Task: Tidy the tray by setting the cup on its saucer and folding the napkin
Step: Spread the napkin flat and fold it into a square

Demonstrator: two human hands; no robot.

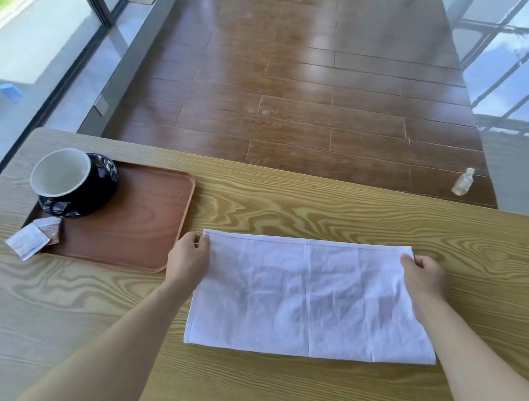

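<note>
A white napkin (309, 297) lies flat on the wooden table (288, 202), folded into a wide rectangle. My left hand (188, 259) pinches its far left corner and my right hand (423, 282) pinches its far right corner. To the left lies a brown wooden tray (142, 223). At the tray's far left a dark cup with a white inside (61, 172) stands on its dark saucer (101, 185).
Two small sachets (32, 237) lie at the tray's near left corner, partly over its rim. Beyond the table's far edge is a dark wooden floor, where a small clear bottle (462, 182) lies. Glass walls run along both sides.
</note>
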